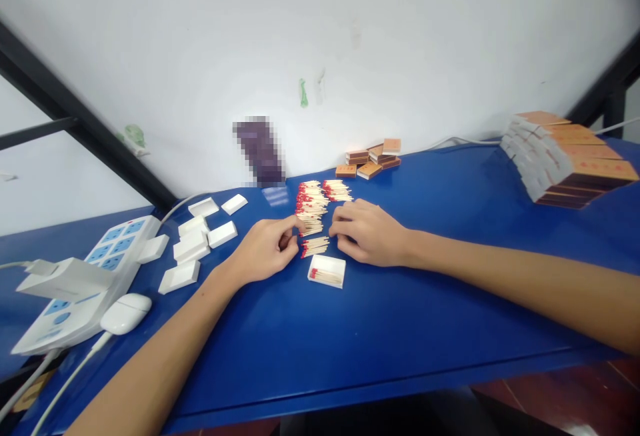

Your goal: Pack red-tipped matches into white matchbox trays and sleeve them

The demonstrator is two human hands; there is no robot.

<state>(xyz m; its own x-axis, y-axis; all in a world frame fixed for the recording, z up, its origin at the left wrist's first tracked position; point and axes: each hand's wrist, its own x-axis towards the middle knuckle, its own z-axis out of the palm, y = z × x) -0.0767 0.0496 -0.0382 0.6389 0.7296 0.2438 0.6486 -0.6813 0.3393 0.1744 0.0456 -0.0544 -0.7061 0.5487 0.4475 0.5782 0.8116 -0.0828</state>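
A pile of red-tipped matches [313, 206] lies on the blue table [400, 316], with a small separate bunch [315, 246] just in front of it. My left hand [267, 249] rests left of that bunch, fingers curled, fingertips pinching at the matches. My right hand [367, 231] lies on the other side, fingers bent and touching the same matches. A white inner tray [327, 271] holding a few matches sits right below the two hands.
Several empty white trays [197, 243] lie at the left beside a white power strip [83, 283] and an earbud case [126, 313]. Orange matchbox sleeves [370, 159] sit by the wall. A big stack of matchboxes [565, 156] stands at the far right.
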